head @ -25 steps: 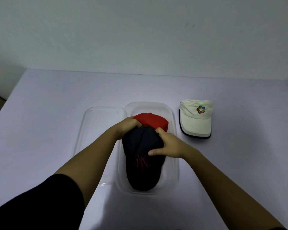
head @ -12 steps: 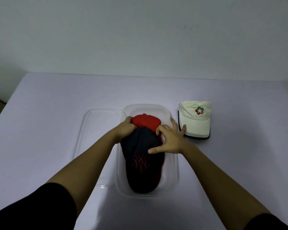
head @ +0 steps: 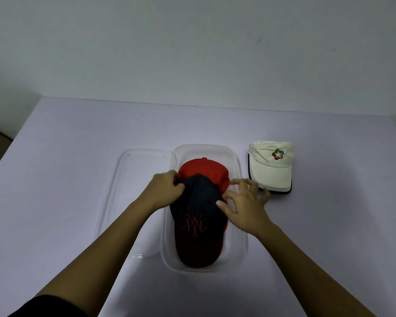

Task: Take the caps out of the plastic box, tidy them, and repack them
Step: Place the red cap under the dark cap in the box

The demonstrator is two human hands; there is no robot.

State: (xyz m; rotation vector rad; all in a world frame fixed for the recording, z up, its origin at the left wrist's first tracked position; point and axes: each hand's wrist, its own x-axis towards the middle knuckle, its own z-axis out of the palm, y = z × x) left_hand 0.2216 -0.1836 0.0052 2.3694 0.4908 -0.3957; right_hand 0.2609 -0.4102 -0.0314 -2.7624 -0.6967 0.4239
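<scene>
We're mid-repack: dark cap [head: 196,223] sits on the red cap [head: 206,171] in the plastic box [head: 239,245], left hand [head: 166,191] pinching its back edge, right hand [head: 246,208] loose with fingers [head: 238,181] spread, so next we probably grab the white cap [head: 271,167] off the bench [head: 78,156].

Dark cap [head: 198,216] atop red cap [head: 204,169] inside clear plastic box [head: 238,239], white cap [head: 270,168] just beside
</scene>
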